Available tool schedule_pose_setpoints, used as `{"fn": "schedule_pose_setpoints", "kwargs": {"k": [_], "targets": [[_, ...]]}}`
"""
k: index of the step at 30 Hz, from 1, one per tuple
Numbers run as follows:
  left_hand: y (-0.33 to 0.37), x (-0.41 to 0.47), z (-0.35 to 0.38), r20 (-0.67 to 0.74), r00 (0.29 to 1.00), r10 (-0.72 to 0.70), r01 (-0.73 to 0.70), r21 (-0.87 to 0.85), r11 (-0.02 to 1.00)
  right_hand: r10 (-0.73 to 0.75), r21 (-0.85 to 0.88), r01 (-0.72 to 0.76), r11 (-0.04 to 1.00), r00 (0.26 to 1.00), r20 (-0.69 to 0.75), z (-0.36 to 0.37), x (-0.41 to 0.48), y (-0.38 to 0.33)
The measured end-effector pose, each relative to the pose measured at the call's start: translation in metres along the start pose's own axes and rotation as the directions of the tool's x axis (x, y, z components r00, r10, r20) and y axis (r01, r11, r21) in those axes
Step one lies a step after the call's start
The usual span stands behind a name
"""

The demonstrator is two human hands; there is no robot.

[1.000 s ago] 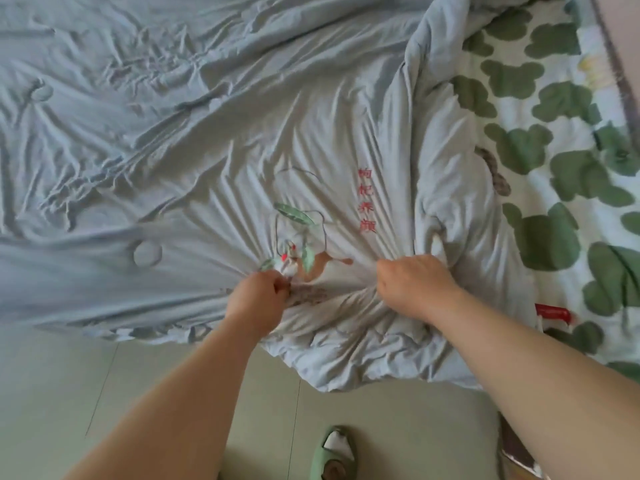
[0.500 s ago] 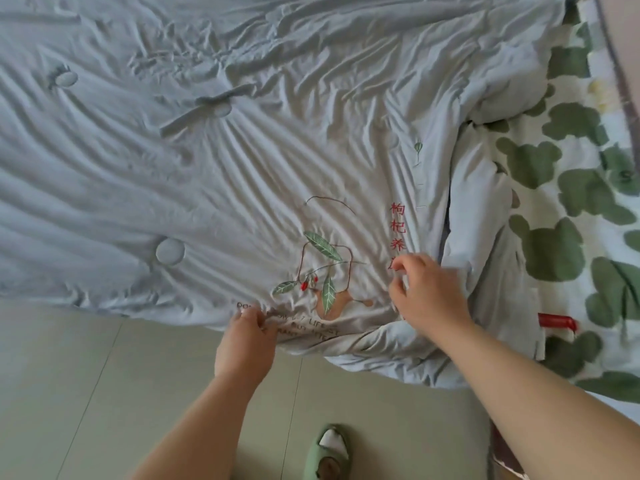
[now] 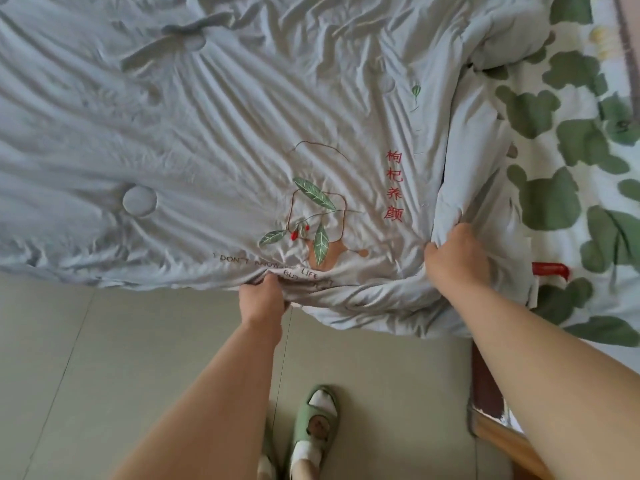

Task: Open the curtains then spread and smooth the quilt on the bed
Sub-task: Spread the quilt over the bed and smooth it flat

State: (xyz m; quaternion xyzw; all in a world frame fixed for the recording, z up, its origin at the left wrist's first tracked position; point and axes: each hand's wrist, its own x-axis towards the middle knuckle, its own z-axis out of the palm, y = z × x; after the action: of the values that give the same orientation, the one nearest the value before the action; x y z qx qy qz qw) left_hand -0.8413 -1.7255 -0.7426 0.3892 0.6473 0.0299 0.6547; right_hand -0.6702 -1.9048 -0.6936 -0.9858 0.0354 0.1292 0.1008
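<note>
While left hand (image 3: pixel 261 301) and right hand (image 3: pixel 457 261) grip the quilt (image 3: pixel 207 133) (creased), it overhangs floor (image 3: pixel 121 358).

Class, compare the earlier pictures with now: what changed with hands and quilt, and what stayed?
The hands parted: the left hand shifted to the near edge of the quilt, and the right hand regripped it farther right. The embroidery pulled flat. Both still grip it; the bear-print sheet stays uncovered.
</note>
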Motion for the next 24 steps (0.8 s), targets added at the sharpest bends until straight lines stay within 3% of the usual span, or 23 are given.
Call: {"fn": "schedule_pose_setpoints", "kwargs": {"k": [2, 4, 7, 9, 14, 19, 21, 24], "targets": [[0.001, -0.003, 0.0, -0.01, 1.0, 0.02, -0.02, 0.049, 0.999, -0.067, -0.02, 0.068, 0.997, 0.997, 0.04, -0.002, -0.005, 0.007], [-0.002, -0.014, -0.007, -0.039, 0.996, 0.079, -0.066, 0.267, 0.962, -0.146, -0.05, 0.148, 0.988, 0.989, 0.037, -0.007, -0.016, 0.017], [-0.02, -0.029, -0.031, -0.004, 0.983, 0.182, -0.146, 0.575, 0.805, -0.172, -0.137, 0.174, 0.975, 0.985, 0.028, -0.007, -0.044, 0.041], [-0.025, -0.033, -0.043, 0.026, 0.984, 0.175, -0.148, 0.662, 0.734, -0.119, -0.126, 0.123, 0.984, 0.992, 0.04, -0.005, -0.059, 0.05], [-0.003, -0.032, -0.036, 0.127, 0.979, 0.161, -0.205, 0.613, 0.763, -0.068, -0.062, 0.074, 0.995, 0.993, 0.101, -0.008, -0.053, 0.04], [0.006, -0.055, -0.012, 0.323, 0.92, 0.22, -0.383, 0.628, 0.677, -0.136, 0.042, 0.144, 0.989, 0.979, -0.152, -0.027, -0.02, 0.049], [-0.001, -0.063, 0.0, 0.358, 0.903, 0.238, -0.42, 0.614, 0.668, -0.062, 0.015, 0.064, 0.998, 0.992, -0.107, -0.038, -0.002, 0.055], [-0.012, -0.076, 0.026, 0.428, 0.858, 0.283, -0.504, 0.595, 0.626, 0.064, 0.049, -0.067, 0.997, 0.995, 0.073, -0.045, 0.026, 0.068]]}}
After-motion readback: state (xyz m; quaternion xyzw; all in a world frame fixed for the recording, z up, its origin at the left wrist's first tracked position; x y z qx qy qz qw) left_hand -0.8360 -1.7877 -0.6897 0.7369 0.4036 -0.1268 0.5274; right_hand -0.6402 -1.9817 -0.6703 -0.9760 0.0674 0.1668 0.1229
